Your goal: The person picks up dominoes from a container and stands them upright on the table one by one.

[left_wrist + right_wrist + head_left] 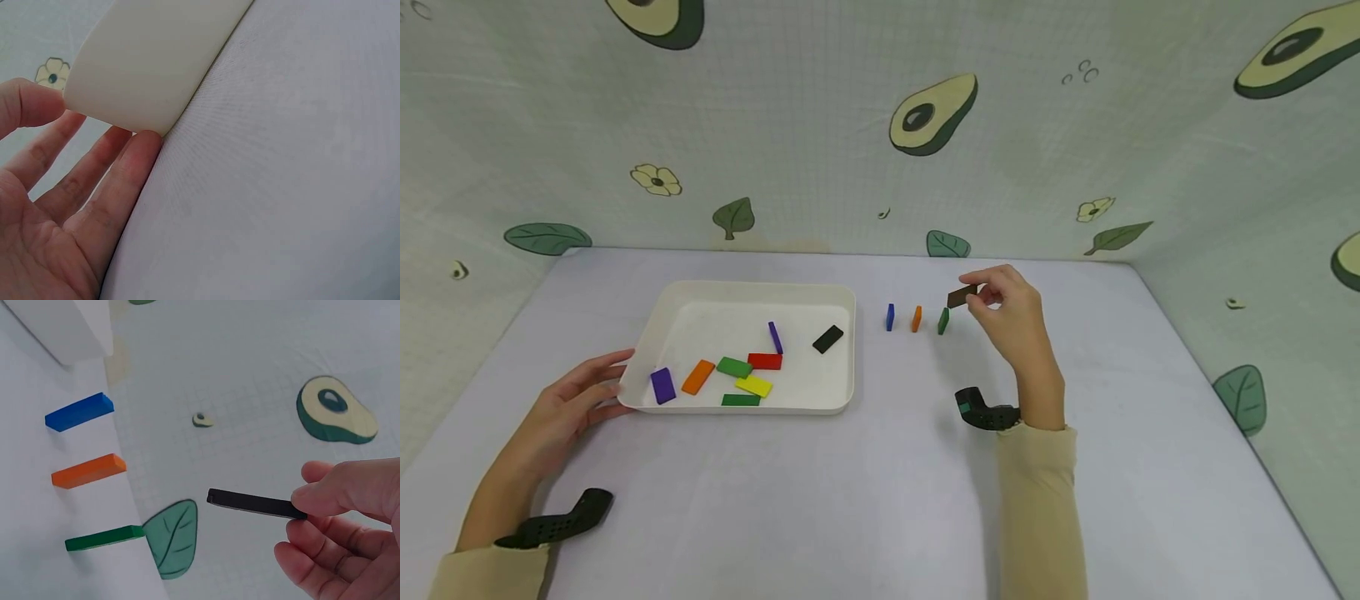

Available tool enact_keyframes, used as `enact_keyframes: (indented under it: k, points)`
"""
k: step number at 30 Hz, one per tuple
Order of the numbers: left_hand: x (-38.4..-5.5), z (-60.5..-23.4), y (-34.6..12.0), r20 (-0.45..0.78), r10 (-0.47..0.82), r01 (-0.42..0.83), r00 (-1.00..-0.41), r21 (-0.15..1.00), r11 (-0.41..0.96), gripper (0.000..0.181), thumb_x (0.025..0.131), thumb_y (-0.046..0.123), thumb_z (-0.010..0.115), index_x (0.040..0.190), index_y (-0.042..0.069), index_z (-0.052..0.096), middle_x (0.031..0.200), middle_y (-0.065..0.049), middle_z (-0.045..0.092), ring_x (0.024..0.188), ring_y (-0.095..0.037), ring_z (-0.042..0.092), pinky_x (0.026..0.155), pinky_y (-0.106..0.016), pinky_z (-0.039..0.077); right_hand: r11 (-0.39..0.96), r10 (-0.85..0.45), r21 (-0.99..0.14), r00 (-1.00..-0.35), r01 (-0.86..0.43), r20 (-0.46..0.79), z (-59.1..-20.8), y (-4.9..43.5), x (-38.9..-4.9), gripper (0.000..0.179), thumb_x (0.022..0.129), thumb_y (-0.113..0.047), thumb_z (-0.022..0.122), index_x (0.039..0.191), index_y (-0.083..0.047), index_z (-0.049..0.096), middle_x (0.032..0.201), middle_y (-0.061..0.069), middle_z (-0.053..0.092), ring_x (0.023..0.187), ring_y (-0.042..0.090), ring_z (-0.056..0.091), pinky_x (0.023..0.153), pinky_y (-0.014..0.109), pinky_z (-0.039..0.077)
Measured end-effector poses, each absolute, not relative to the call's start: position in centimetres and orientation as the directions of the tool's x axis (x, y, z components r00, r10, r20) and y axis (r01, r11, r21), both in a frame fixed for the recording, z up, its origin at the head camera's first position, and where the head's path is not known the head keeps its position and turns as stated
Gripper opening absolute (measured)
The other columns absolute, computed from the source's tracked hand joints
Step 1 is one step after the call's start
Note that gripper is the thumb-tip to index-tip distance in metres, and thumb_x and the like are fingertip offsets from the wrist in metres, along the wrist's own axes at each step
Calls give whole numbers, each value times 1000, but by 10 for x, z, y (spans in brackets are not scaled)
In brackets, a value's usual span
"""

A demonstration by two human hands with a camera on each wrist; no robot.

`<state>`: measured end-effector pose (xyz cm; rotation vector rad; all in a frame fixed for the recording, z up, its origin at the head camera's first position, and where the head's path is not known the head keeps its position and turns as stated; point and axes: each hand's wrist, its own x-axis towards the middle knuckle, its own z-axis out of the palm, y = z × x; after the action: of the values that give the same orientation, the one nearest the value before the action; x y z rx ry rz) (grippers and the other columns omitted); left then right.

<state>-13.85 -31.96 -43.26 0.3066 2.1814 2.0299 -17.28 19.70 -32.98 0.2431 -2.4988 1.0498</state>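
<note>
Between thumb and fingertips, my right hand (1006, 310) pinches a dark brown domino (253, 504), held in the air just above and right of the green domino (943, 321). Three dominoes stand upright on the table in a row: the green one at the right, an orange domino (90, 471) in the middle and a blue domino (80, 412) at the left, with gaps between them. At the left end of the white tray (741, 290), my left hand (568, 408) touches its outer wall with fairly straight fingers; the thumb lies near the rim.
Inside the tray lie a black domino (827, 339), a red domino (764, 362), a yellow domino (753, 385), an orange one (697, 377), and several purple and green ones. The white table (850, 508) meets an avocado-print cloth (820, 125) behind.
</note>
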Motion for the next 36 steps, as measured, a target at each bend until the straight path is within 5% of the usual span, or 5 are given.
enact_keyframes:
  k: [14,23,36]
  points:
    - [-138,-432,-320,25,241,45,-970,996,76,43,97,7,46,139,13,42,116,13,55,94,2,62,74,-15,54,718,79,-674,-940,-177,331,-346,216,-180,22,85,-1,59,106,-2,65,100,14,57,80,18,48,67,17,38]
    - [-139,-433,-320,33,241,54,-970,995,81,44,97,7,46,139,13,42,117,13,55,94,3,62,74,-15,54,722,103,-692,-986,-18,133,-353,224,-183,25,89,-5,57,114,-4,61,105,14,54,88,23,46,72,29,41]
    - [-139,-432,-319,36,240,59,-970,994,88,43,97,6,46,140,12,42,117,13,55,95,3,62,73,-15,54,722,75,-692,-994,-2,81,-370,229,-192,28,88,-2,58,116,-1,60,109,15,56,91,25,48,73,29,41]
